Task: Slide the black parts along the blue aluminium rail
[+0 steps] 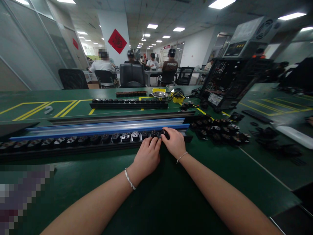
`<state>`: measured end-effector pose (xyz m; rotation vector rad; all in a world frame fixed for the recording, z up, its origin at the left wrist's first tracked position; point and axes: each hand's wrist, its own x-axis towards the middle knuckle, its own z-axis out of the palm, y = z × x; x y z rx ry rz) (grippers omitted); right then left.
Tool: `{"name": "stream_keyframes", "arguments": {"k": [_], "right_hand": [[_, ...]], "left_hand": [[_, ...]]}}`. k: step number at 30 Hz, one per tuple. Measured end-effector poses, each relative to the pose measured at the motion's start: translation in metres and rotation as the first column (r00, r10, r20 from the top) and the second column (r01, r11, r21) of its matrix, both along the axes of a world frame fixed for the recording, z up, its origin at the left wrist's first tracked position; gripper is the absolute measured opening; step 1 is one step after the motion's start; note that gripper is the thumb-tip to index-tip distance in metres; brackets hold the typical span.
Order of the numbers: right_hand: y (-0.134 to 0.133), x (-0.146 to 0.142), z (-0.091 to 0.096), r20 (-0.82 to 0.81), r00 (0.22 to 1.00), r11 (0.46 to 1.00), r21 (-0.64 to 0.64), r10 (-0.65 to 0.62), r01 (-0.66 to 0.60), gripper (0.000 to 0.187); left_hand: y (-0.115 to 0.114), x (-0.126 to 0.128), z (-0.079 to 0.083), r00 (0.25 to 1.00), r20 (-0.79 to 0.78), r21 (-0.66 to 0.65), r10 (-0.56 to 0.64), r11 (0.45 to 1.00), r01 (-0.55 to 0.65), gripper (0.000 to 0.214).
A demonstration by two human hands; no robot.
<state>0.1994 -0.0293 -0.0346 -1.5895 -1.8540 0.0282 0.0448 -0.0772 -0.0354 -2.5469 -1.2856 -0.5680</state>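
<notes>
A long black channel rail (117, 148) lies across the near part of the green table, with a row of small black socket-like modules (126, 136) set along it. Near its right end, my left hand (147, 156) has its fingers together and bent over the rail's front edge, pressing on it. Beside it, my right hand (175, 142) is closed around a small black module (166, 134) at the rail, pinched between thumb and fingers. The fingertips of both hands partly hide the modules there. Right behind the row runs a blue-edged metal rail (105, 126).
To the right lies a pile of loose black modules (220, 130). Farther back stand another filled black rail (129, 104), a shiny round dish (160, 94), a yellow holder with cables (178, 97) and an open computer case (225, 81). People sit at desks beyond.
</notes>
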Motion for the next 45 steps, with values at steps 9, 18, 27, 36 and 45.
{"name": "stream_keyframes", "arguments": {"k": [9,18,27,36,45], "right_hand": [[0.0,0.002,0.002,-0.014,1.0,1.0,0.005,-0.007,0.007,0.035],[0.0,0.005,0.003,-0.021,0.999,0.999,0.029,-0.03,0.03,0.034],[0.0,0.007,0.004,-0.012,0.999,0.998,0.051,-0.044,0.045,0.034],[0.002,0.013,0.001,-0.002,0.998,0.995,0.074,-0.064,0.064,0.033],[0.003,0.019,-0.001,-0.016,0.996,0.993,0.084,-0.084,0.086,0.033]], "left_hand": [[0.001,0.001,0.002,1.0,-0.017,-0.008,-0.006,1.0,0.005,0.053],[0.001,0.001,0.001,1.0,-0.022,-0.009,-0.003,1.0,0.003,0.052],[0.002,0.002,0.0,1.0,-0.018,-0.022,0.001,1.0,-0.001,0.053],[0.002,0.003,0.001,1.0,-0.013,-0.032,0.001,0.999,-0.001,0.053],[0.001,0.005,0.0,1.0,-0.022,-0.013,0.012,1.0,-0.012,0.052]]}}
